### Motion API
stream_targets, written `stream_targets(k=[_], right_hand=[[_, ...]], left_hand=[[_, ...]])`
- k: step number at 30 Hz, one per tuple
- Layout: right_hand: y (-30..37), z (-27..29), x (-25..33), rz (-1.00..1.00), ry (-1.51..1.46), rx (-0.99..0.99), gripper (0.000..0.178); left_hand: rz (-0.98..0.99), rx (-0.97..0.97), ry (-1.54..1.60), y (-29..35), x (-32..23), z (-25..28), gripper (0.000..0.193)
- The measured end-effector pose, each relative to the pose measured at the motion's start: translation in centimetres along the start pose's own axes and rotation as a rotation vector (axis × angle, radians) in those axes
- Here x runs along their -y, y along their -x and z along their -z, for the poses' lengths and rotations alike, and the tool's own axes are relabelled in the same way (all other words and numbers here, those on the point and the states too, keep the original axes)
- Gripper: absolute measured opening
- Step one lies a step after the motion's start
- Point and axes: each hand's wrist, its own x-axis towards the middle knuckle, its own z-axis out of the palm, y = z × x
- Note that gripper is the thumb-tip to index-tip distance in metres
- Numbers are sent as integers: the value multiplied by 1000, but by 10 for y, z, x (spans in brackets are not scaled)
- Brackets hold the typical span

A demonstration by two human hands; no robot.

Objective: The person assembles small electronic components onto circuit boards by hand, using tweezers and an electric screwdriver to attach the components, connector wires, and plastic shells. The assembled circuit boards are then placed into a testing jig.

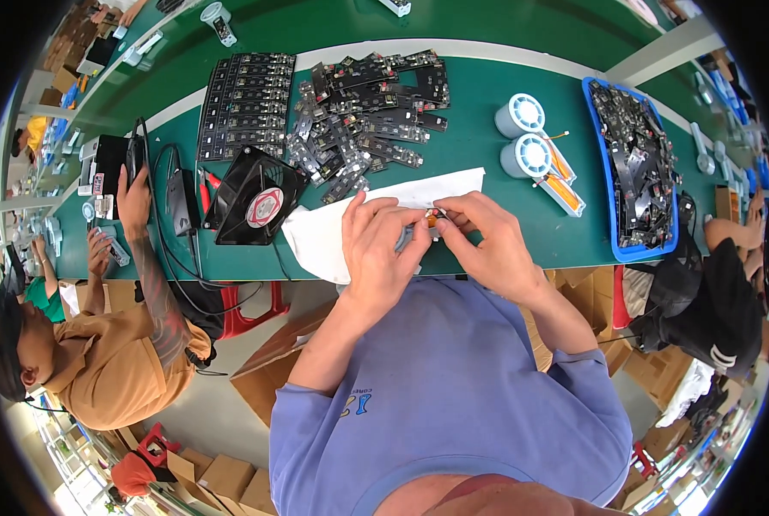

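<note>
My left hand (377, 245) is closed around a small grey-blue piece with an orange part (433, 221), mostly hidden by the fingers. From the other side my right hand (486, 232) pinches the same piece at its end, thumb and forefinger close to my left thumb. Both hands are over a white cloth or paper sheet (315, 230) at the table's near edge. Beyond them lies a loose heap of black circuit boards (358, 120). Two white and light-blue round fan units (526, 156) with orange in their handles rest to the right.
Neat rows of circuit boards (245, 107) lie at the far left. A black cooling fan (257, 198) stands beside red-handled pliers (205, 191) and a black power adapter (180, 202). A blue tray (616, 245) of dark boards is at right. A co-worker (122, 361) sits on my left.
</note>
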Motion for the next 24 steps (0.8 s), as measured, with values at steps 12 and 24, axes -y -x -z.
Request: stream_targets(k=[12, 24], right_hand=[[0, -6, -2, 117, 85, 5, 22], [-11, -4, -11, 218, 146, 41, 22]], left_hand=[[-78, -27, -51, 1, 2, -2, 14], [-159, 52, -87, -5, 5, 1, 17]])
